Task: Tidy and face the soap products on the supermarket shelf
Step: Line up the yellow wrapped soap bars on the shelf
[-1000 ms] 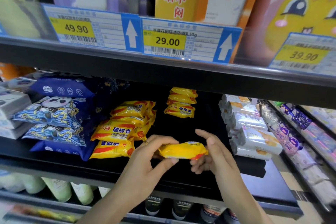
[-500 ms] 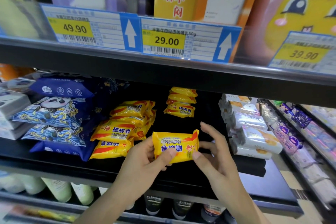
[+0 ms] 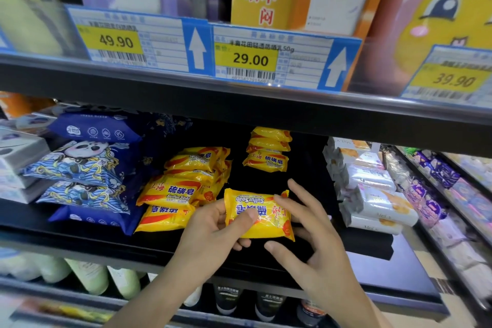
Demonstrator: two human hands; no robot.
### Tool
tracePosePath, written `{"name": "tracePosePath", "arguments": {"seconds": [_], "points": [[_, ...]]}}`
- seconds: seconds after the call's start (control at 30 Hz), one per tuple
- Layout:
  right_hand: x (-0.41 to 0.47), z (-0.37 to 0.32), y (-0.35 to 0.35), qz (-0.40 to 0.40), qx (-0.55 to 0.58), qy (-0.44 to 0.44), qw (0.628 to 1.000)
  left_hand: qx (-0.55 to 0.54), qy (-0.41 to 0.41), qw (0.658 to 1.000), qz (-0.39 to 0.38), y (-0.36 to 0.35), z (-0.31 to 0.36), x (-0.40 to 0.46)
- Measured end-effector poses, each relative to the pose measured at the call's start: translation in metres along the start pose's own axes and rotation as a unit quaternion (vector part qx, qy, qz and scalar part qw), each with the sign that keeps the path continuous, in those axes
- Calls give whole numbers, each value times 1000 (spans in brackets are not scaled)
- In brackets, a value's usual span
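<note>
A yellow sulfur soap pack (image 3: 263,217) is held in front of the black shelf (image 3: 80,242), its label facing me upside down. My left hand (image 3: 213,237) grips its left side, thumb across the front. My right hand (image 3: 311,242) pinches its right side, index finger on the top edge and thumb below. A leaning stack of the same yellow soap packs (image 3: 181,189) stands just left of the held pack. A smaller stack of yellow soap (image 3: 269,152) sits deeper on the shelf behind it.
Blue panda-print packs (image 3: 80,168) are piled to the left, with grey boxes (image 3: 16,162) beyond them. White soap packs (image 3: 372,194) line the right. The upper shelf edge carries price tags (image 3: 250,56). Bottles (image 3: 106,274) stand on the shelf below.
The soap pack has been turned from edge-on to label facing me and then tilted a little. My right hand has closed in from beside it to pinch its right side.
</note>
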State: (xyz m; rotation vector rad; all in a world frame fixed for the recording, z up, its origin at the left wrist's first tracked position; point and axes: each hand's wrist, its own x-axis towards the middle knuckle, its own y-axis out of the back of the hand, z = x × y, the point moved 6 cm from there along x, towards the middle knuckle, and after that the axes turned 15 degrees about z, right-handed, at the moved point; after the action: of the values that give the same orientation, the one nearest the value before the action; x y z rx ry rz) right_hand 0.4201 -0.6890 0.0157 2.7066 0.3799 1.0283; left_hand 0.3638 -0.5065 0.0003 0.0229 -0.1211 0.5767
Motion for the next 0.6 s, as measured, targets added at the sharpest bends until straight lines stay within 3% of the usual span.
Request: {"name": "tracePosePath", "arguments": {"seconds": [0.2, 0.47, 0.6], "points": [[0, 6, -2, -1, 8, -16, 1000, 26, -2, 1000, -15, -3, -2, -2], [9, 12, 14, 92, 101, -150, 979, 34, -39, 999, -12, 1, 2, -7], [25, 1, 17, 110, 85, -145, 980, 170, -139, 976, 9, 15, 11, -18]]}}
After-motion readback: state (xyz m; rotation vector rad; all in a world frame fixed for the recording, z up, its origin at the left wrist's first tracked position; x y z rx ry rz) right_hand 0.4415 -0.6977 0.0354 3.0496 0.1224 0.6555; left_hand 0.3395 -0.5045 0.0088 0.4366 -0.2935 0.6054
